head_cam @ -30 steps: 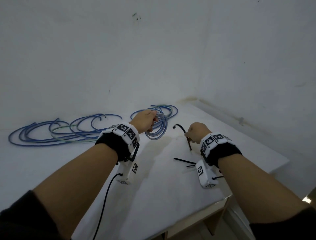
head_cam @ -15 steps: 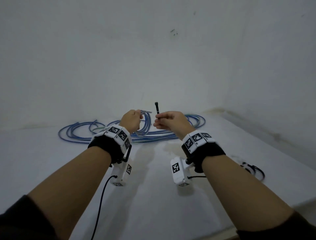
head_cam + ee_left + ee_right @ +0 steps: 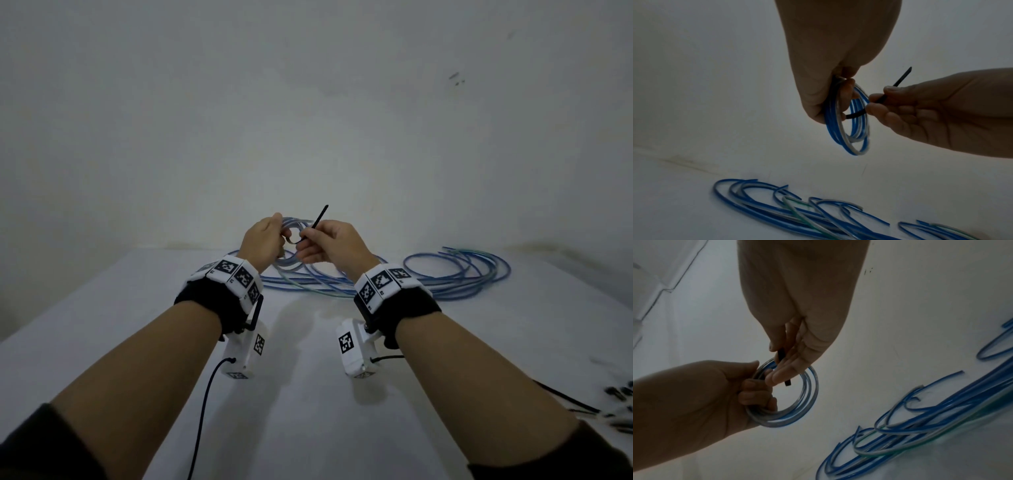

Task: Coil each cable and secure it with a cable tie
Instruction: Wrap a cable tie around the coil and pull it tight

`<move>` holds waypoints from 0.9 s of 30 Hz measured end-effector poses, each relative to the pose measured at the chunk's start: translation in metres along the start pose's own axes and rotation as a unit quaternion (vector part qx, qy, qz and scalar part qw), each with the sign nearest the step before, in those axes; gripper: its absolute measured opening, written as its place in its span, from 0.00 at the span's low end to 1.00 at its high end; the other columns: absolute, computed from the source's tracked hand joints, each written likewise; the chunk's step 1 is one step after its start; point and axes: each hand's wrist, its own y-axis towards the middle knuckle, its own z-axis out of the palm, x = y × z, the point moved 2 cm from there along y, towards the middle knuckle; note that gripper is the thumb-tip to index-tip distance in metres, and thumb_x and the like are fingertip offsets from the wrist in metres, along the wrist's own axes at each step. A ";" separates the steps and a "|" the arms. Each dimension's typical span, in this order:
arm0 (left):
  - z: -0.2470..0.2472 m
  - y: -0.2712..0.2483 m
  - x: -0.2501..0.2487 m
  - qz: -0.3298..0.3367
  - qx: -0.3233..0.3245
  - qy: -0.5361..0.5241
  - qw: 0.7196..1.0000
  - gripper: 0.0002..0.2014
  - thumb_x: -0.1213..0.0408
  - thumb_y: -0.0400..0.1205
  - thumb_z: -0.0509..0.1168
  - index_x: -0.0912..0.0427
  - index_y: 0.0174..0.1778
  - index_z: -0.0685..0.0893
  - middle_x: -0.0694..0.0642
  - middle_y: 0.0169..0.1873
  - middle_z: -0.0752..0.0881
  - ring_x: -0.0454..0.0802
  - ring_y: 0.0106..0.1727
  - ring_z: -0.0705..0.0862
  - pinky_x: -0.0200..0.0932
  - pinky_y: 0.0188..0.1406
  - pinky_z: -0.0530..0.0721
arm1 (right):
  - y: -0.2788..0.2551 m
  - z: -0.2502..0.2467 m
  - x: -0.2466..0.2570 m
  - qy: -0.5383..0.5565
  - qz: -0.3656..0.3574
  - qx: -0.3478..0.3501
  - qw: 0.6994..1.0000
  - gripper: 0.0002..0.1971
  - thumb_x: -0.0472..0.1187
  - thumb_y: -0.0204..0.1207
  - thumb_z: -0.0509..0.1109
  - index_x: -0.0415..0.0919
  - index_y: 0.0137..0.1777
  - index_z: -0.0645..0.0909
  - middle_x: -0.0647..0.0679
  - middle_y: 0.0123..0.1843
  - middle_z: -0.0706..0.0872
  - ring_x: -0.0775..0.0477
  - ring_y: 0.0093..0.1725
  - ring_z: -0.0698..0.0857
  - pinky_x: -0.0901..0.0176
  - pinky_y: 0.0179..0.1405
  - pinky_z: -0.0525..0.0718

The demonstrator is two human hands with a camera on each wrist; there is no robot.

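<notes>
My left hand [image 3: 263, 236] grips a small coil of blue and whitish cable [image 3: 856, 138], held up above the table; the coil [image 3: 807, 402] hangs as a ring from its curled fingers. My right hand [image 3: 329, 243] pinches a black cable tie [image 3: 317, 221] between thumb and fingers, close against the coil. In the left wrist view the tie [image 3: 898, 83] passes through the ring, with its tip sticking up past the thumb. The tie's lower end [image 3: 787, 382] shows inside the ring in the right wrist view.
A pile of loose blue, whitish and green cables [image 3: 445, 274] lies on the white table [image 3: 102, 325] at the back, against the wall. Several black cable ties [image 3: 613, 401] lie near the right edge. Wrist camera leads hang under both forearms.
My right hand picked a tie off the table and brought it to the coil; its tip now leans right. The view swung right, so the loose cables sit behind and right of my hands.
</notes>
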 end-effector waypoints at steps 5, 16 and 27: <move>-0.028 0.001 0.010 -0.050 0.025 -0.009 0.998 0.20 0.60 0.86 0.53 0.61 0.28 0.74 0.50 0.13 0.70 0.50 0.17 0.66 0.42 0.27 0.67 | 0.014 0.026 0.001 0.022 -0.026 0.021 0.999 0.06 0.28 0.83 0.59 0.29 0.50 0.78 0.36 0.38 0.85 0.52 0.29 0.88 0.64 0.34 0.88; -0.047 -0.005 0.009 -0.086 0.066 -0.027 0.994 0.19 0.67 0.86 0.49 0.61 0.27 0.68 0.55 0.23 0.65 0.43 0.12 0.62 0.35 0.20 0.63 | 0.023 0.048 -0.010 0.044 -0.013 0.034 0.998 0.09 0.35 0.85 0.58 0.33 0.48 0.78 0.36 0.40 0.85 0.49 0.33 0.89 0.58 0.39 0.89; -0.062 -0.007 0.006 -0.022 0.001 0.071 0.997 0.09 0.63 0.87 0.52 0.62 0.44 0.73 0.53 0.30 0.78 0.49 0.26 0.71 0.39 0.27 0.70 | 0.037 0.065 0.003 -0.005 -0.042 -0.015 0.999 0.06 0.33 0.83 0.60 0.36 0.50 0.78 0.44 0.36 0.83 0.56 0.21 0.80 0.66 0.22 0.80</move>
